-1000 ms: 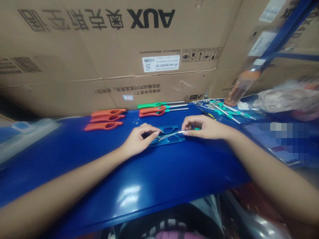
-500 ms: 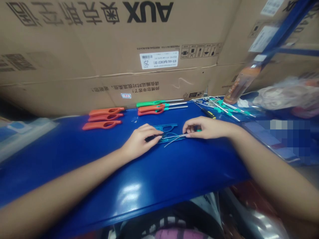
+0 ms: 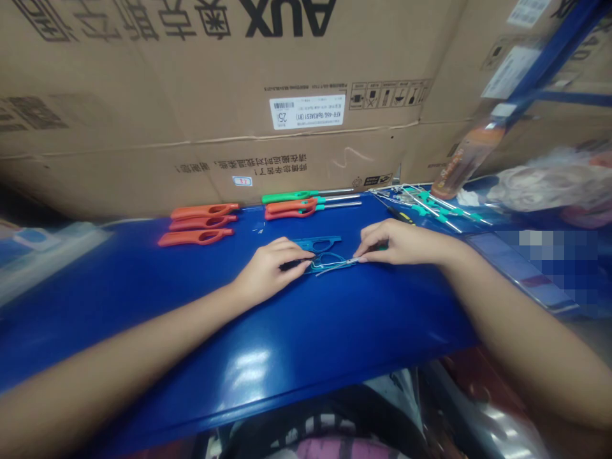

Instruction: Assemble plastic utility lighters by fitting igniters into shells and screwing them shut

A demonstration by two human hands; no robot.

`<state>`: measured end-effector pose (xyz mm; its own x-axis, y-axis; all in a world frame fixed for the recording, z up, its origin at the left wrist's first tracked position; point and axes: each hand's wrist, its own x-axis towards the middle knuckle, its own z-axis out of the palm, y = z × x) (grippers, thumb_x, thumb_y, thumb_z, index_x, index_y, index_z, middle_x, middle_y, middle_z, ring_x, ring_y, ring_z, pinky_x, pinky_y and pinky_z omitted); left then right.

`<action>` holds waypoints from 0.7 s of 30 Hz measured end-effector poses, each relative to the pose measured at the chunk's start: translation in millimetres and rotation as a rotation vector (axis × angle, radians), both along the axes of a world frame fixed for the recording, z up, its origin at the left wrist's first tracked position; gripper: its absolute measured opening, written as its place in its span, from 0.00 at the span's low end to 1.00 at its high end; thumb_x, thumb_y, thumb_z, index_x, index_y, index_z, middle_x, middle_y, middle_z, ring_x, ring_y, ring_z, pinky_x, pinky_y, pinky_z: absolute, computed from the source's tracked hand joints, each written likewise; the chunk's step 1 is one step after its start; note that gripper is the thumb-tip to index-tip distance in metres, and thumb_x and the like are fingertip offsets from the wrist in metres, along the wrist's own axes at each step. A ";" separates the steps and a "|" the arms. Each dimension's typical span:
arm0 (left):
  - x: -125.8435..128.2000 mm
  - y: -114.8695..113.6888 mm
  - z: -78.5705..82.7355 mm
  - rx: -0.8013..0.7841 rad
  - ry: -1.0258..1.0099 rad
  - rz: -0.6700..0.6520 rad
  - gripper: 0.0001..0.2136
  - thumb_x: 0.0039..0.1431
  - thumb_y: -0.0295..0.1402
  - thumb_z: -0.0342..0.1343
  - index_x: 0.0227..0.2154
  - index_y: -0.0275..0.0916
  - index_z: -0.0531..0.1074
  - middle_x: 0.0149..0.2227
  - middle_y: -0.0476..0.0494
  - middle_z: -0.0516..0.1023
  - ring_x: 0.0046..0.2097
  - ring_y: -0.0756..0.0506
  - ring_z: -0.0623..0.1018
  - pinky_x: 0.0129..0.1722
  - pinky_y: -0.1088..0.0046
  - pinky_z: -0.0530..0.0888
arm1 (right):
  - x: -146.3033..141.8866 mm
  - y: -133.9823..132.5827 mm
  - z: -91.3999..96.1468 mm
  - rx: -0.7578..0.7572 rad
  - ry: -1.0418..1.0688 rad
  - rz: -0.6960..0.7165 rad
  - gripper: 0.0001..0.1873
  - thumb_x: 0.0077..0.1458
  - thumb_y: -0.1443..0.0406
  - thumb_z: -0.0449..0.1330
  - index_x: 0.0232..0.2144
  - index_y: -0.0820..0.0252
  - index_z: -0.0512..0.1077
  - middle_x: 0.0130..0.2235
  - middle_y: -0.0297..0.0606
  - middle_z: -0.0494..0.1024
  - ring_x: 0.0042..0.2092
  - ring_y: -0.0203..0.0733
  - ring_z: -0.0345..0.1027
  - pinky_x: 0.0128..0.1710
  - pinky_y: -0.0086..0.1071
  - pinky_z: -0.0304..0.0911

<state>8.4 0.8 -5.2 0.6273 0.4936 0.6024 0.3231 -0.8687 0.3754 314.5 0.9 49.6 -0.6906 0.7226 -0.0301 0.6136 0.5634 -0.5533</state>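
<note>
Two blue lighter handle halves lie on the blue table: the nearer half (image 3: 327,260) is between my hands, and the other half (image 3: 319,244) sits just behind it. My left hand (image 3: 268,271) pinches the left end of the nearer half with thumb and forefinger; a small dark part there is mostly covered. My right hand (image 3: 394,245) is closed at the right end, its fingertips on a thin white wire (image 3: 335,263) and grey tube (image 3: 329,270) along the shell. A bit of green shows under the right fingers; the rest of that piece is hidden.
Three orange lighter handles (image 3: 198,237) lie at left. Behind my hands are lighters with metal rods (image 3: 291,207). Right of them are a screwdriver (image 3: 399,215), several green-collared rods (image 3: 435,210), a drink bottle (image 3: 466,162) and a phone (image 3: 516,268). Large cartons (image 3: 191,115) stand behind.
My right hand has lowered the wire and tube closer along the nearer blue half, and its fingers have shifted slightly right. My left hand stays in place.
</note>
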 end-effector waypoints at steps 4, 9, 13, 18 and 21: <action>-0.2 0.0 -0.9 -0.013 -0.005 0.019 0.08 0.65 0.31 0.59 0.45 0.38 0.81 0.40 0.42 0.84 0.40 0.46 0.80 0.42 0.68 0.78 | -2.4 1.2 -2.7 0.057 -0.012 0.012 0.14 0.61 0.58 0.61 0.39 0.59 0.83 0.35 0.40 0.79 0.37 0.40 0.72 0.39 0.34 0.65; -0.1 0.6 -2.0 -0.025 -0.002 0.050 0.08 0.65 0.31 0.59 0.44 0.39 0.81 0.39 0.43 0.84 0.41 0.46 0.80 0.43 0.68 0.79 | -7.1 -0.6 -3.4 0.133 -0.074 0.018 0.12 0.63 0.62 0.60 0.40 0.60 0.83 0.35 0.39 0.78 0.36 0.39 0.71 0.38 0.33 0.64; -0.1 0.4 -1.6 -0.046 0.010 0.063 0.08 0.64 0.31 0.59 0.44 0.39 0.81 0.39 0.43 0.84 0.41 0.46 0.81 0.43 0.69 0.79 | -9.3 -1.0 -6.0 0.206 -0.146 0.006 0.11 0.63 0.64 0.59 0.41 0.59 0.82 0.37 0.40 0.78 0.38 0.40 0.72 0.38 0.33 0.63; 0.2 0.7 -1.4 -0.048 0.008 0.066 0.08 0.64 0.31 0.59 0.43 0.37 0.81 0.39 0.42 0.84 0.41 0.46 0.81 0.43 0.69 0.79 | -7.6 1.7 -12.6 0.332 -0.191 0.032 0.11 0.64 0.64 0.59 0.41 0.58 0.82 0.37 0.41 0.78 0.42 0.45 0.71 0.42 0.36 0.64; 0.0 0.4 -1.5 -0.046 0.013 0.074 0.08 0.64 0.31 0.59 0.42 0.38 0.81 0.39 0.42 0.84 0.40 0.45 0.81 0.42 0.68 0.79 | -5.8 2.5 -15.7 0.379 -0.164 0.044 0.11 0.64 0.63 0.59 0.40 0.57 0.82 0.38 0.41 0.78 0.44 0.47 0.71 0.44 0.38 0.65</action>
<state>8.5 1.2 -6.7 0.5960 0.5660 0.5696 0.3908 -0.8241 0.4100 308.8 3.4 34.0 -0.7292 0.6737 0.1204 0.6473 0.7360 -0.1983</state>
